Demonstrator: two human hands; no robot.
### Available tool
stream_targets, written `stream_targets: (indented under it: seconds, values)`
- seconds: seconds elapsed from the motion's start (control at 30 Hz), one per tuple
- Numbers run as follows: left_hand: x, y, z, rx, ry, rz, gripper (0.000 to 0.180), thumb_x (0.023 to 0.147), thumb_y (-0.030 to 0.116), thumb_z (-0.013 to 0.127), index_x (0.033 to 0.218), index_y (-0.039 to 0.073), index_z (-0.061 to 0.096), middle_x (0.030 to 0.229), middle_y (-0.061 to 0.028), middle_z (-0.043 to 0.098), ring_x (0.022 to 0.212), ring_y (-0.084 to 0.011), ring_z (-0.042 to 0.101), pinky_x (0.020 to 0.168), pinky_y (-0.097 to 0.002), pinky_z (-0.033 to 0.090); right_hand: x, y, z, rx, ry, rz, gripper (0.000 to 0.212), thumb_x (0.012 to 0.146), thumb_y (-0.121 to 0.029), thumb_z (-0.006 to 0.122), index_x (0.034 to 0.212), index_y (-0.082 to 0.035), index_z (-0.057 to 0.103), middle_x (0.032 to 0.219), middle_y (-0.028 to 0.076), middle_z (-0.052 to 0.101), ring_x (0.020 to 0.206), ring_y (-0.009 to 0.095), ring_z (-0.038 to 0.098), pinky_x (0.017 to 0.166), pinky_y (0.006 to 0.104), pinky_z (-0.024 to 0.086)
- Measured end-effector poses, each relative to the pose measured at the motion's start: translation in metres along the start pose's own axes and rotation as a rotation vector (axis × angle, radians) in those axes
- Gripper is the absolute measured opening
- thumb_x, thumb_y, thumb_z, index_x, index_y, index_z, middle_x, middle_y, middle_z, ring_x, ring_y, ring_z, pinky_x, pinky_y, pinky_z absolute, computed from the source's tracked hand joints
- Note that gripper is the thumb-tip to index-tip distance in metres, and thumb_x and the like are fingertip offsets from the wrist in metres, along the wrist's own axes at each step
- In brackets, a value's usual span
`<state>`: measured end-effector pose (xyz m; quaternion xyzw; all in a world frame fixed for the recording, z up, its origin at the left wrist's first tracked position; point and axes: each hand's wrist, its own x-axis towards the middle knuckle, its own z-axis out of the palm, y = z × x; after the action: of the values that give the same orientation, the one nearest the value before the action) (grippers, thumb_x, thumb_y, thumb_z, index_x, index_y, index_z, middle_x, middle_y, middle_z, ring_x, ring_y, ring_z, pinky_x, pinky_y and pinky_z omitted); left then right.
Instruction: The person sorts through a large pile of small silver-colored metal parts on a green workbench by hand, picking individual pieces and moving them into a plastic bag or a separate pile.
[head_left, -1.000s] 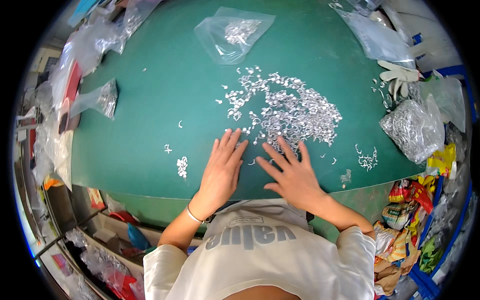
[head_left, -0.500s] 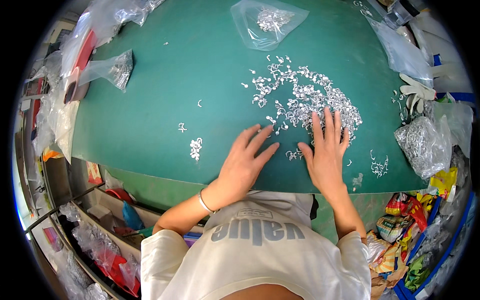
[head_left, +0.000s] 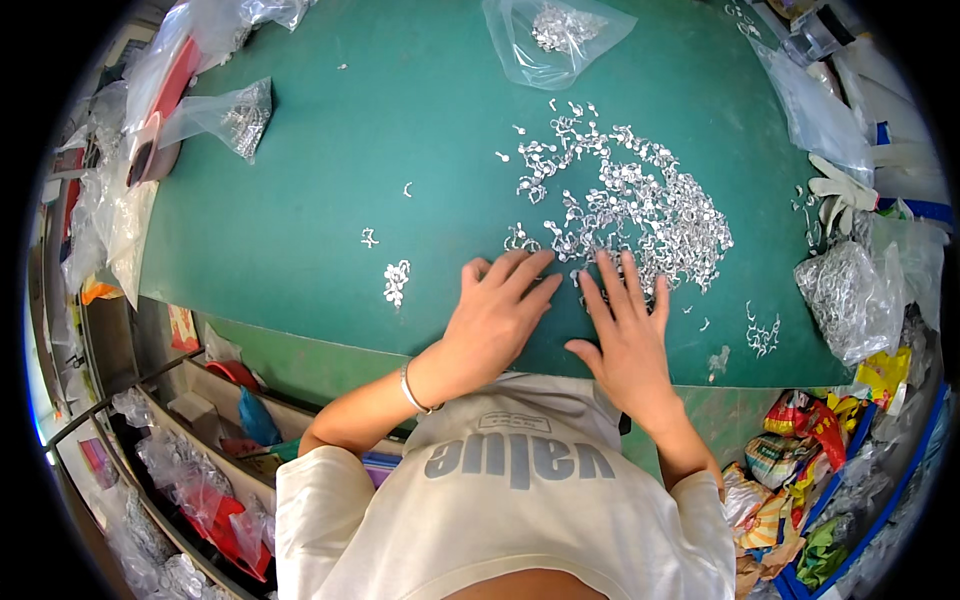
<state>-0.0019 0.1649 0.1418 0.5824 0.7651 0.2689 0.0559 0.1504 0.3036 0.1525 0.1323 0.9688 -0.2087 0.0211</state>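
Observation:
Small silvery metal pieces with round heads and curved hooks (head_left: pixel 655 210) lie in a loose heap on the green table (head_left: pixel 300 200). My left hand (head_left: pixel 495 315) rests at the heap's near left edge, fingers apart and slightly bent. A few pieces (head_left: pixel 520 238) show just beyond its fingertips. Flat over the near edge of the heap, my right hand (head_left: pixel 630 345) has its fingers spread and touches the pieces. Neither hand grips anything that I can see; what lies under the fingers is hidden.
A small cluster of pieces (head_left: pixel 397 283) lies to the left, curved bits (head_left: pixel 763 330) to the right. Clear bags of metal parts stand at the back (head_left: pixel 555 45), left (head_left: pixel 243 120) and right (head_left: pixel 850 300). A white glove (head_left: pixel 842 190) is on the right edge.
My right hand has drawn left and nearer to me across the heap's near edge. My left hand has shifted slightly, and pieces now sit by its fingertips.

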Motion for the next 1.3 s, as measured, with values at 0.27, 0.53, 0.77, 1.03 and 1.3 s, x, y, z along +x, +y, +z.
stream_targets:
  seconds: [0.27,0.53,0.77,1.03,1.3]
  values:
    - [-0.001,-0.002,-0.004,-0.019,-0.002,-0.066,0.045,0.078,-0.002,0.061,0.122,0.003,0.059,0.137,-0.0114,0.051,0.122,-0.0303,0.049,0.092,-0.0460,0.036,-0.005,0.000,0.000,0.096,-0.065,-0.152,0.067,0.078,-0.030,0.074,0.135,-0.005,0.050,0.151,0.009,0.037,0.143,0.033,0.026,0.110,0.0652,0.017]
    - [-0.014,0.008,-0.005,0.015,-0.169,0.058,0.044,0.079,0.000,0.064,0.122,-0.001,0.058,0.142,-0.0127,0.047,0.132,-0.0336,0.042,0.106,-0.0622,0.026,-0.019,0.032,-0.004,-0.008,0.245,-0.011,0.038,0.083,-0.013,0.069,0.118,-0.003,0.064,0.140,0.011,0.049,0.139,0.033,0.035,0.109,0.0590,0.022]
    - [-0.016,0.010,0.001,0.037,-0.087,-0.096,0.043,0.079,0.005,0.069,0.121,0.013,0.064,0.143,-0.0117,0.045,0.133,-0.0377,0.038,0.107,-0.0633,0.023,0.008,0.000,-0.001,-0.033,0.240,0.049,0.043,0.084,-0.018,0.069,0.125,-0.008,0.061,0.146,0.012,0.042,0.141,0.039,0.027,0.108,0.0604,0.019]
    - [-0.023,0.004,-0.002,-0.060,0.165,-0.177,0.033,0.077,0.003,0.072,0.109,0.006,0.066,0.112,-0.0092,0.056,0.104,-0.0286,0.052,0.088,-0.0415,0.036,0.001,-0.004,0.002,0.006,0.226,0.057,0.042,0.083,-0.019,0.070,0.125,-0.018,0.064,0.150,0.012,0.037,0.142,0.039,0.025,0.110,0.0599,0.015]
    - [-0.024,-0.001,-0.002,-0.055,0.207,-0.247,0.030,0.077,0.005,0.074,0.105,0.007,0.065,0.104,-0.0062,0.056,0.094,-0.0241,0.052,0.084,-0.0382,0.034,-0.001,0.002,0.006,0.014,0.302,0.062,0.037,0.082,-0.017,0.070,0.119,-0.012,0.067,0.147,0.015,0.038,0.140,0.042,0.027,0.108,0.0603,0.019]
